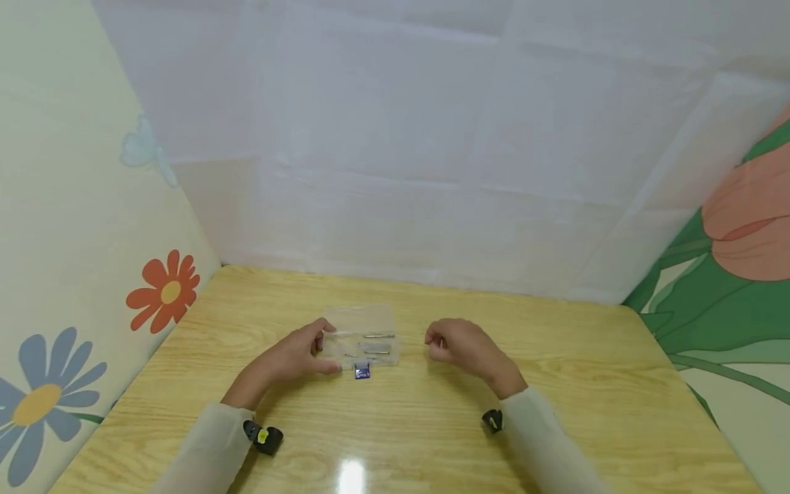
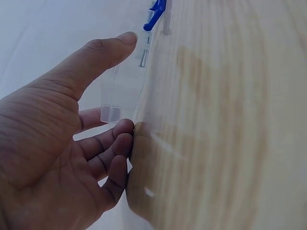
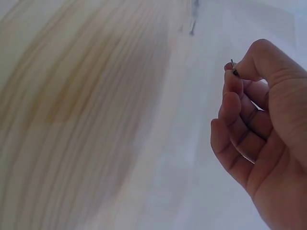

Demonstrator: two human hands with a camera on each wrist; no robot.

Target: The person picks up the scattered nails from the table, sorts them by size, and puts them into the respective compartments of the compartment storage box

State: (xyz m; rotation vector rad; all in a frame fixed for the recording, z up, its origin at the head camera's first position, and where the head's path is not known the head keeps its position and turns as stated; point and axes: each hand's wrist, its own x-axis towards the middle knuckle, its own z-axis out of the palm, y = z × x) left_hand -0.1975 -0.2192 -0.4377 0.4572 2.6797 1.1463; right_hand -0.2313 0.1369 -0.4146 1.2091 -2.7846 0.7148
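A clear plastic case (image 1: 395,353) lies on the table with its lid (image 1: 361,317) raised at the back. Several slim metal rods (image 1: 378,353) lie inside it, and a blue latch (image 1: 362,372) sits at its front edge. My left hand (image 1: 296,353) holds the left end, thumb along the front and index finger at the rear corner. In the left wrist view, its other fingers (image 2: 122,143) curl down by the tabletop. To the right of the case, my right hand (image 1: 465,346) pinches a small, thin metal piece (image 3: 233,68) between thumb and index finger; most of it is hidden.
The wood-grain table (image 1: 432,439) meets a pale hanging sheet (image 1: 395,226) at the back. Flower-printed panels (image 1: 68,274) stand along the left and right sides. Each wrist wears a black strap camera (image 1: 264,438).
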